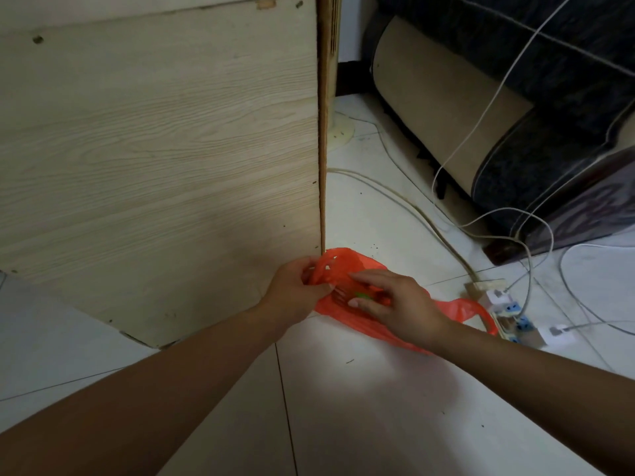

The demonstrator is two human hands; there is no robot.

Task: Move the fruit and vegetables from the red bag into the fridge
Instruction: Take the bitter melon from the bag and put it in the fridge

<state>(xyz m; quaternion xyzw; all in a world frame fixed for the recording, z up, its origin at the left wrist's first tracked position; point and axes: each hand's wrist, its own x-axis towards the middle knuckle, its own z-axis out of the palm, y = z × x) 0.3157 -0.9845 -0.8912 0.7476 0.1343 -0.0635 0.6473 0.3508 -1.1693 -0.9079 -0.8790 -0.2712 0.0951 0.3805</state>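
A thin red plastic bag (pixel 347 266) lies on the white tiled floor beside the corner of a wooden panel. My left hand (pixel 295 290) pinches the bag's left handle and rim, holding the mouth up. My right hand (pixel 395 304) rests on top of the bag with fingers spread, fingertips at the opening. A small green item (pixel 361 295) shows inside the mouth between my hands; the rest of the contents are hidden. No fridge is in view.
A pale wood-grain panel (pixel 165 159) stands close on the left. A power strip (pixel 508 310) with plugs and several white cables (pixel 446 235) lies just right of the bag. A dark sofa (pixel 536 108) fills the upper right.
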